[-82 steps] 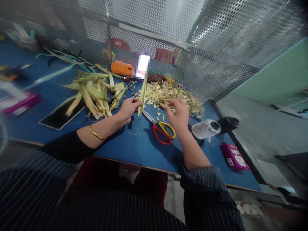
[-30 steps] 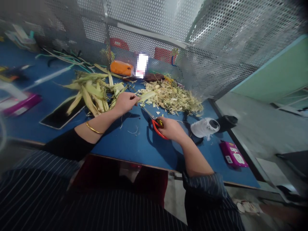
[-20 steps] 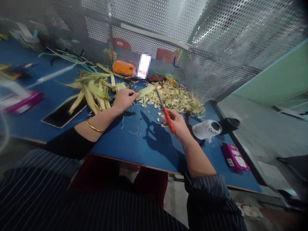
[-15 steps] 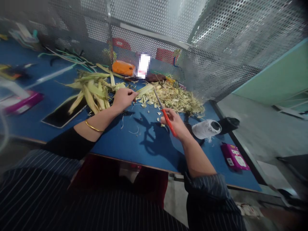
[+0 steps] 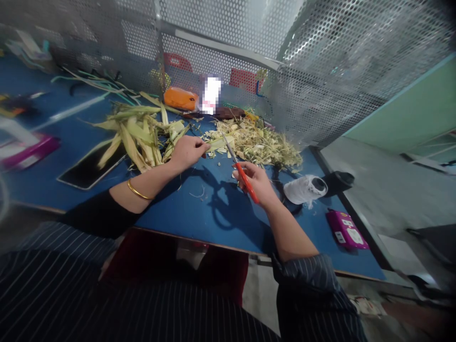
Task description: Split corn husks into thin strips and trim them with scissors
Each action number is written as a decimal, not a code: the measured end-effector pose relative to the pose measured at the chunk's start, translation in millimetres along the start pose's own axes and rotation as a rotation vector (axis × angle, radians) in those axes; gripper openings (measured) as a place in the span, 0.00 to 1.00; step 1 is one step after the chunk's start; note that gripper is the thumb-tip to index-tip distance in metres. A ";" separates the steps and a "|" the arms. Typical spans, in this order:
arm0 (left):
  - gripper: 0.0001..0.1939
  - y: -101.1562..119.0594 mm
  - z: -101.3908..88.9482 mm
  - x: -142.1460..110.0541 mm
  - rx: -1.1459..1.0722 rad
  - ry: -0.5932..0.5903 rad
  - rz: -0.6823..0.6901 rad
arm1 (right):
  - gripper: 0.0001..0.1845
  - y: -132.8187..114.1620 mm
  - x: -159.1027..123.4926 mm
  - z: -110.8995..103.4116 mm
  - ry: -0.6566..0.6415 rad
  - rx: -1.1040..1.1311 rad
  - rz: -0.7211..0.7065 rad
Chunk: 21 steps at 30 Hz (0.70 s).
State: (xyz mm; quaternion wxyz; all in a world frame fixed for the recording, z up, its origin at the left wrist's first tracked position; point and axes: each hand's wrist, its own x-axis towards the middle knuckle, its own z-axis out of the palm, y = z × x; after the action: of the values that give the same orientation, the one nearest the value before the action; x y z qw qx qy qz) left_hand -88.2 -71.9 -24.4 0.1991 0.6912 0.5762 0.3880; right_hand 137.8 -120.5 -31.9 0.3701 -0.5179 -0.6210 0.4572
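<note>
My left hand (image 5: 187,151) pinches one end of a pale green leaf strip (image 5: 220,141), which points right over the blue table (image 5: 199,213). Red-handled scissors (image 5: 238,167) are gripped in my right hand (image 5: 257,183), blades raised and reaching the strip close to my left fingers. A heap of cut leaf scraps (image 5: 258,142) lies just behind the strip. Left of my left hand lies a pile of long green-yellow leaves (image 5: 140,133).
A white thread spool (image 5: 305,189) and a black cap (image 5: 338,180) lie right of my right hand; a pink box (image 5: 347,230) sits nearer the edge. A dark phone (image 5: 87,171) lies at left. An orange case (image 5: 180,99) rests against the perforated metal screen (image 5: 320,71).
My right hand picked the scissors off the table, lifted them and brought the blades to the strip. My left hand lowered the strip from upright to pointing right.
</note>
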 end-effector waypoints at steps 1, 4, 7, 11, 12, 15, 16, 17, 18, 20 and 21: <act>0.17 -0.7 0.6 0.1 0.003 0.004 0.000 | 0.26 0.9 0.2 -0.1 0.003 -0.007 -0.004; 0.17 -4.5 3.6 0.8 0.004 0.011 0.004 | 0.26 3.7 0.9 -0.1 0.009 -0.027 -0.015; 0.17 -8.3 6.5 1.4 0.004 0.018 0.008 | 0.25 6.3 1.2 0.9 0.014 -0.033 -0.031; 0.17 -8.9 7.3 1.3 0.017 0.020 0.015 | 0.23 7.8 0.2 3.8 0.015 -0.014 -0.040; 0.17 -8.4 7.0 1.2 0.019 0.021 0.017 | 0.22 7.9 -0.2 4.6 0.014 -0.007 -0.042; 0.17 -6.9 6.2 0.6 0.015 0.014 0.009 | 0.21 7.4 -0.9 6.0 0.020 -0.019 -0.051; 0.17 -6.7 6.0 0.5 0.012 0.010 0.004 | 0.21 7.2 -1.0 6.1 0.026 -0.033 -0.054; 0.17 -6.6 6.0 0.4 0.009 0.008 -0.001 | 0.21 7.1 -1.0 6.0 0.030 -0.048 -0.058; 0.17 -6.6 6.0 0.3 0.006 0.005 -0.005 | 0.21 7.0 -1.0 5.7 0.034 -0.063 -0.062; 0.17 -6.5 6.0 0.2 -0.003 0.001 -0.012 | 0.21 7.2 -0.7 4.8 0.036 -0.083 -0.075; 0.17 -6.4 5.8 0.2 -0.007 -0.002 -0.015 | 0.20 7.6 -0.5 4.3 0.034 -0.089 -0.083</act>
State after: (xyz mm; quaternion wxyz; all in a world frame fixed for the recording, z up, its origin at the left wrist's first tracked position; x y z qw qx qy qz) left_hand -87.8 -69.1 -32.6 0.2050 0.6865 0.5798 0.3880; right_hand 136.1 -121.5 -40.5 0.3759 -0.5153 -0.6552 0.4048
